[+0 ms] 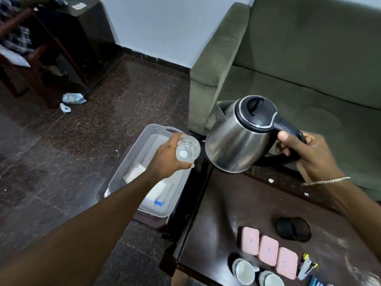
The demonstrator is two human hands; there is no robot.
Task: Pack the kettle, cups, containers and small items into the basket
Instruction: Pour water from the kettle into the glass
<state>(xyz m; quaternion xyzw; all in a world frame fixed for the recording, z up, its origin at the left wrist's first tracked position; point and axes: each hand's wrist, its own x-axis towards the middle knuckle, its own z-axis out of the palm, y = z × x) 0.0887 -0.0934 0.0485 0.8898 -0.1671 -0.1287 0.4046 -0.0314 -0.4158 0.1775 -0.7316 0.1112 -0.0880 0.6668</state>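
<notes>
My left hand grips a clear drinking glass held over the grey plastic basket that stands on the floor left of the table. My right hand holds the steel kettle by its black handle, lifted above the table's far edge and tilted with the spout toward the basket. White packets and a sachet lie in the basket. On the dark table near me sit three pink containers, two white cups, the black kettle base and some batteries.
A green sofa stands right behind the table. The dark wooden table has a raised rim. Wooden furniture and some litter are on the dark tiled floor at far left.
</notes>
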